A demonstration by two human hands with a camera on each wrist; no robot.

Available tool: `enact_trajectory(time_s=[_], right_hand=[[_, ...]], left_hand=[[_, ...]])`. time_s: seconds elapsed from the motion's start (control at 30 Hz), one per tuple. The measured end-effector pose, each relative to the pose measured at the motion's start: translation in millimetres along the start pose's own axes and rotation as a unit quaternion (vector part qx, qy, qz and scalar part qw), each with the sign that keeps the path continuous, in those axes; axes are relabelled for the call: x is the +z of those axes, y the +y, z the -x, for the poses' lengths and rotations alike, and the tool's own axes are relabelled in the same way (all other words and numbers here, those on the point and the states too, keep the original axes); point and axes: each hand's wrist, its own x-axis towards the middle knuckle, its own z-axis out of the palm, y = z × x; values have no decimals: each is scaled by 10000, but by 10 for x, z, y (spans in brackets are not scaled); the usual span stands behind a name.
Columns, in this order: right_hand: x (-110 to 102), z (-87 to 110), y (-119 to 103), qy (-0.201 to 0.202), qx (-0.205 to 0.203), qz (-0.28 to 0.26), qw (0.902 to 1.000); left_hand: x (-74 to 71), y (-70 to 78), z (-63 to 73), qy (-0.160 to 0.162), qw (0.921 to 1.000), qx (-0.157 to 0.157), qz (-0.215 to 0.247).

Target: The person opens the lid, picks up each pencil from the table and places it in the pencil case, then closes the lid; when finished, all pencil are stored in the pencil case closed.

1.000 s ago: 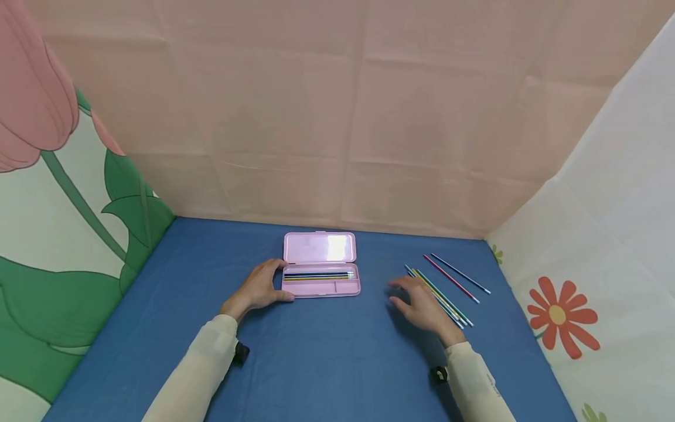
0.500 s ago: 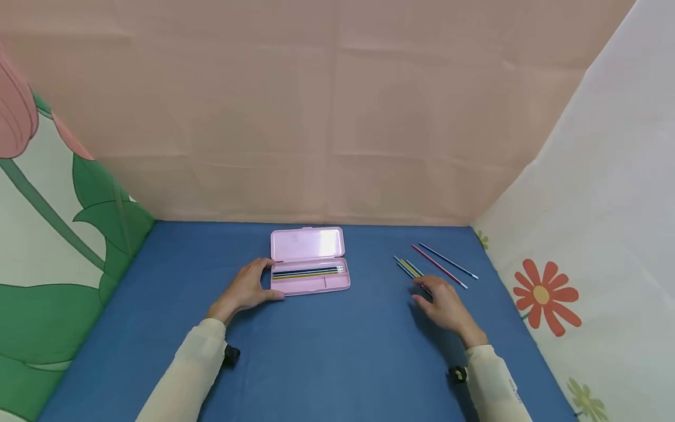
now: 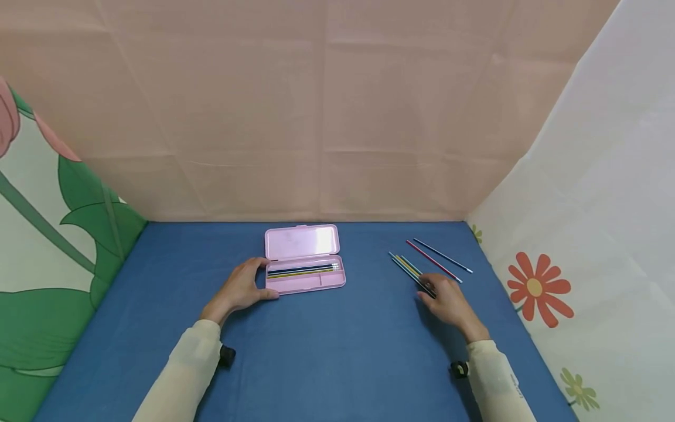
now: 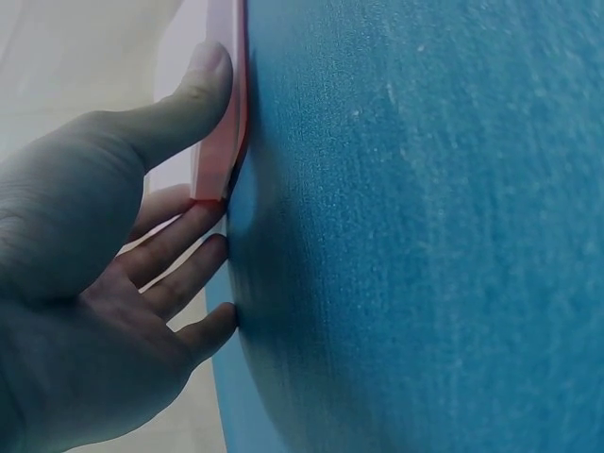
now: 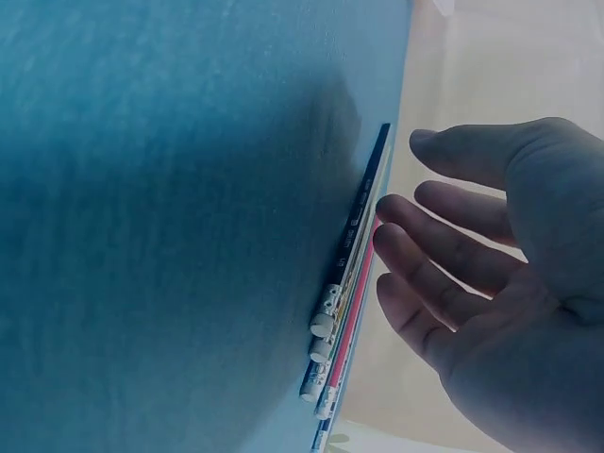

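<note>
With the fingers and thumb of the left hand, holds the pink case by its left end, laying the thumb along the near side and reaching the index finger round to the far corner by the hinge. Shows, in the left wrist view, the other fingers slightly bent and spread apart, extending past that end close to the table

Near the far side of the table, displays the case open, with the lid tipped back behind the base. Holds in the long far compartment several stored pencils, dark and yellow, side by side and with white ends to the right

Well apart from the case, to its right, poises the right hand over the near part of a slanting bunch of pencils, yellow and blue-green among them. Bends the right fingers loosely there, with a wide gap between them and the thumb. Cannot quite tell whether touching the bunch with the fingertips or stopping just short of it. Just beyond, shows a red pencil and a blue pencil, lying near each other at a similar slant

Wears cream sleeves down to both wrists, before a beige backdrop
</note>
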Motion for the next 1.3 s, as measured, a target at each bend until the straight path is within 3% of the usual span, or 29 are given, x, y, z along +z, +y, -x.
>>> enact_trajectory(time_s=[0.7, 1.3], right_hand=[[55, -29, 45, -324, 117, 37, 9994], [57, -53, -32, -228, 330, 67, 9992]], left_hand=[[-6, 20, 11, -38, 10000, -63, -7], [-21, 35, 8, -49, 9999, -91, 49]])
